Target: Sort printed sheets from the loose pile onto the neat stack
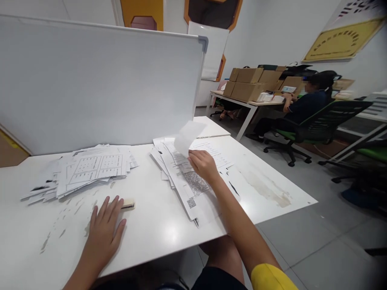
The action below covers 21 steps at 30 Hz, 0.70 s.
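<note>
My right hand (203, 166) pinches the edge of a sheet of paper (188, 137), which curls upward above a spread of printed papers (178, 177). One of those pages shows dense text and a square code. My left hand (105, 229) lies flat on the white table with its fingers spread, holding nothing. Beside its fingertips is a small cream-coloured stapler (129, 204), partly hidden by the fingers. Beyond that hand sits an untidy stack of printed sheets (93, 169), the top one bearing tables.
A large whiteboard (99, 80) stands along the back of the table (151, 225). At the far right, a person (311, 102) sits on a wheeled chair (326, 121) at another desk with cardboard boxes (246, 86). Grey stains mark the tabletop.
</note>
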Tool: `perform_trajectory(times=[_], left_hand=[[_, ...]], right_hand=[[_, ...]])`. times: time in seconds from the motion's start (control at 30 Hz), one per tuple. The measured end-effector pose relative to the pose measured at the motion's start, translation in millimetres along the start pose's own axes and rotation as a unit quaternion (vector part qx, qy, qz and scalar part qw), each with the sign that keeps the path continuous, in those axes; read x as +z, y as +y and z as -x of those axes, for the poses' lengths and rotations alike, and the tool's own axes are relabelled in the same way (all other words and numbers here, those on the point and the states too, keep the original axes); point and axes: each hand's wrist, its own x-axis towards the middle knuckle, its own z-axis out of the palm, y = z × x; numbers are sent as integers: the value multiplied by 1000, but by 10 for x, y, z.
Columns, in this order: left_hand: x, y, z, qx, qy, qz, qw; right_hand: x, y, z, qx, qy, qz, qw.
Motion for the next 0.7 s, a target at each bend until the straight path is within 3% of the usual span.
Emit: perform_trajectory(times=[0.1,0.17,0.23,0.27,0.3,0.33,0.43,0.5,0.57,0.7], left_hand=[[-111,30,34,55,39,60,996],[-131,100,66,70,23,134,988],[-92,252,47,9,-40,246,968],[-56,360,3,-47,-77,322,942],[-15,481,-66,-111,-108,407,900],[24,604,-158,-172,-117,500,840],[105,880,-503,-288,-77,713,635],[133,919,-710,-361,-31,747,557],[168,860,-854,-426,-15,727,539],[306,716,-925,-486,-51,655,576]], right_hand=[[141,-357,68,-100,24,-37,994],[215,-539,185,-153,52,-41,986],[262,-669,343,-186,76,-39,979],[277,-718,429,-195,83,-39,976],[287,-757,513,-201,87,-39,975],[293,-788,591,-207,86,-39,974],[290,-841,755,-223,69,-38,972],[279,-852,795,-220,50,-31,974],[276,-853,795,-211,23,-20,977],[308,-847,780,-226,-56,-33,972]])
